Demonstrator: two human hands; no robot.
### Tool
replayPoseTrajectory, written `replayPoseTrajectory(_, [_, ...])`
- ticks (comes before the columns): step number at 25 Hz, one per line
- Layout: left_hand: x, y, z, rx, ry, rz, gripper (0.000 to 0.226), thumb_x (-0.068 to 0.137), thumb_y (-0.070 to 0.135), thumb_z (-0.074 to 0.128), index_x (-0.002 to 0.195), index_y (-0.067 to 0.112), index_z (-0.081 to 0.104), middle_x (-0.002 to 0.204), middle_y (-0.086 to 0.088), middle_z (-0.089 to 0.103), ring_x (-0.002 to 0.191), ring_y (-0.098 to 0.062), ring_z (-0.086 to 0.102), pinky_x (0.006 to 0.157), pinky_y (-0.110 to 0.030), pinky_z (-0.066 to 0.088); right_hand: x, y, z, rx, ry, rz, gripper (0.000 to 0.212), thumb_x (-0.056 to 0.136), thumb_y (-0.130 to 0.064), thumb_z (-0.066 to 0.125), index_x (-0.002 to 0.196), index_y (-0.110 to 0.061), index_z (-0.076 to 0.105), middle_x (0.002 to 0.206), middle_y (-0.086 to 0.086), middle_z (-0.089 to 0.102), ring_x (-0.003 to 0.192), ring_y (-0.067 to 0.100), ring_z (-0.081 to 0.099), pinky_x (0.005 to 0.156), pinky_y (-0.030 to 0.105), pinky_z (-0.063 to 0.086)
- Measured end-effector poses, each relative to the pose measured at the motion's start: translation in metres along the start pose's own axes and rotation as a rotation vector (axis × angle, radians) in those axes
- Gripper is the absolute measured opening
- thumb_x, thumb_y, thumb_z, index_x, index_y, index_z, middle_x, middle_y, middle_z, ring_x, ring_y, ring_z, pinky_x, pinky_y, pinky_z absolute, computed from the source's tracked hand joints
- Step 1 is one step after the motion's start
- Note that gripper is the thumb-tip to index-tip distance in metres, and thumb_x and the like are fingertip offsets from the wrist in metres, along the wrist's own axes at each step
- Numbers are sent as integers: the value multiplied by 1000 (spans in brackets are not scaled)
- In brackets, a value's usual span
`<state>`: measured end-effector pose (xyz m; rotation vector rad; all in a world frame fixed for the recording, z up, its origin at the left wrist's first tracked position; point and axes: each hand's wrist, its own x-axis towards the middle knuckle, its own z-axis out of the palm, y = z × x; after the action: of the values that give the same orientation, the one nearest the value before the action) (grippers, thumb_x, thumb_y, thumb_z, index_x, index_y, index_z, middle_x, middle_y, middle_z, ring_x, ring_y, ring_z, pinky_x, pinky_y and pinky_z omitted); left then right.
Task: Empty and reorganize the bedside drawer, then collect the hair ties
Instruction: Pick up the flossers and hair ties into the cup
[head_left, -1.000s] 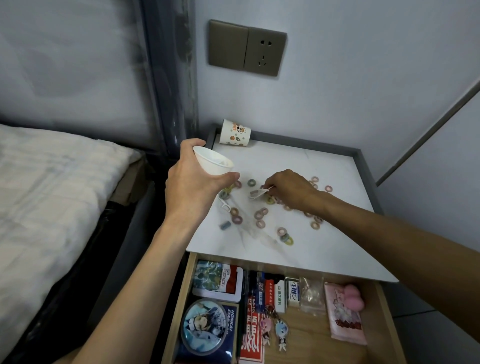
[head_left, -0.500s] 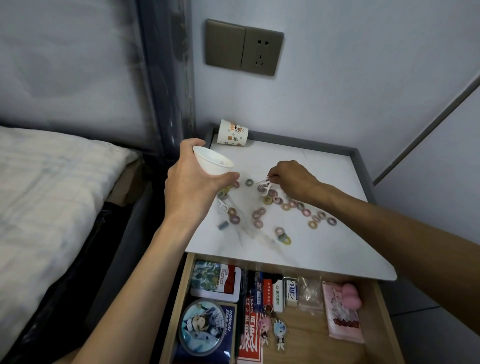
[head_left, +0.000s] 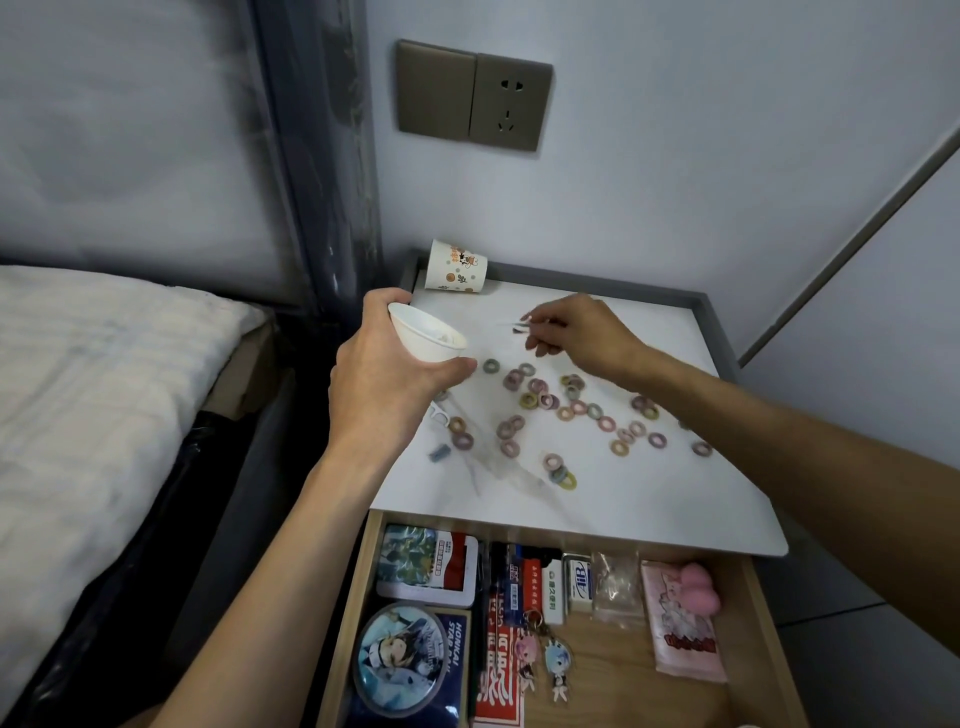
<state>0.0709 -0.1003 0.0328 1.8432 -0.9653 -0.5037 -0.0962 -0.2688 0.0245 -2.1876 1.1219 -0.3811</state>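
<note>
**Hair ties (head_left: 537, 387) scattered on marble top (head_left: 649, 499)**

Left hand (head_left: 384, 374) grips tilted white cup (head_left: 426, 338) at left. Right hand (head_left: 576, 332) pinches small blurred item (head_left: 517, 327) above them. Open drawer (head_left: 623, 691), near: box (head_left: 452, 644) reads "HONKAI STAR"; other labels illegible.

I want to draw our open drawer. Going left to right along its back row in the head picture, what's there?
Picture tin → pens → white box with blue letters → clear bag → pink packet
</note>
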Motion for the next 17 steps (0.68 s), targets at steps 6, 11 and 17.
replayPoseTrajectory(6, [-5, -2, 6, 109, -92, 53, 84, 63, 38, 89, 131, 33, 42, 113, 6, 60, 103, -21, 58, 85, -44, 54, -16, -62, -27, 292, -290, -126, 25, 96, -2, 57, 119, -4, 69, 85, -1, 72, 68, 3, 58, 67, 17, 48])
replayPoseTrajectory(11, [-8, 0, 10, 95, -144, 91, 88, 61, 38, 88, 134, 35, 40, 114, 11, 61, 108, -21, 57, 90, -47, 50, -20, -94, -15, -162, -399, -325, 24, 94, -7, 63, 111, -18, 76, 60, -17, 62, 54, -3, 51, 55, 10, 38])
replayPoseTrajectory(17, [-7, 0, 5, 42, -101, 127, 75, 60, 37, 89, 120, 36, 46, 100, 17, 64, 92, -8, 63, 81, -42, 55, -17, -107, -7, -96, -404, -330, 25, 86, 0, 68, 107, -12, 73, 92, 2, 73, 71, 6, 66, 68, 17, 52])
